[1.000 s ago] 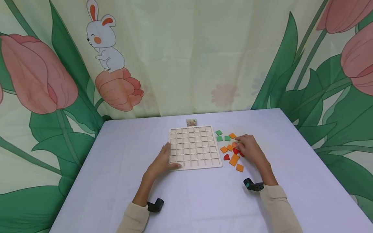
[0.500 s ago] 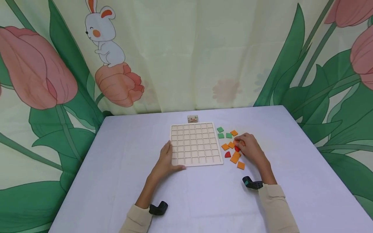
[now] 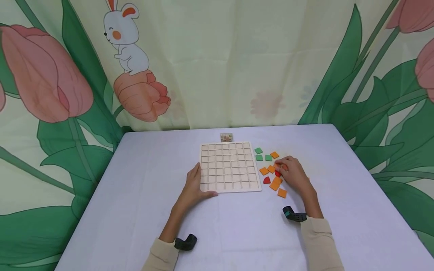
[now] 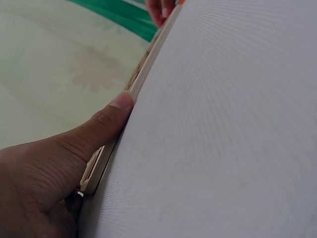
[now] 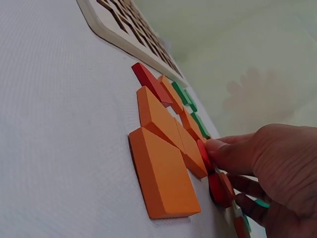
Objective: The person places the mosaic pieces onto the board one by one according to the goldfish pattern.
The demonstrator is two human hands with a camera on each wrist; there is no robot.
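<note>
A pale wooden grid board (image 3: 230, 166) lies flat on the table. My left hand (image 3: 191, 188) touches its near-left corner, straight fingers along the left side and thumb along the front edge; the left wrist view shows the thumb against that edge. To the board's right, my right hand (image 3: 293, 174) has thumb and fingertips in among loose coloured pieces. It pinches an orange piece (image 5: 227, 187), largely covered by the fingers, beside red pieces (image 5: 217, 190). Around it lie orange squares (image 3: 282, 193), a red quarter-round piece (image 3: 266, 180) and green pieces (image 3: 259, 150).
Behind the board stands a small patterned block or card (image 3: 226, 137), its detail too small to tell. A white cloth covers the table (image 3: 152, 162). A curtain printed with tulips and a rabbit (image 3: 125, 41) hangs behind.
My right hand's fingers have closed in on the orange piece among the others. The left thumb has slid a little to the right along the board's front edge. The head view has shifted slightly.
</note>
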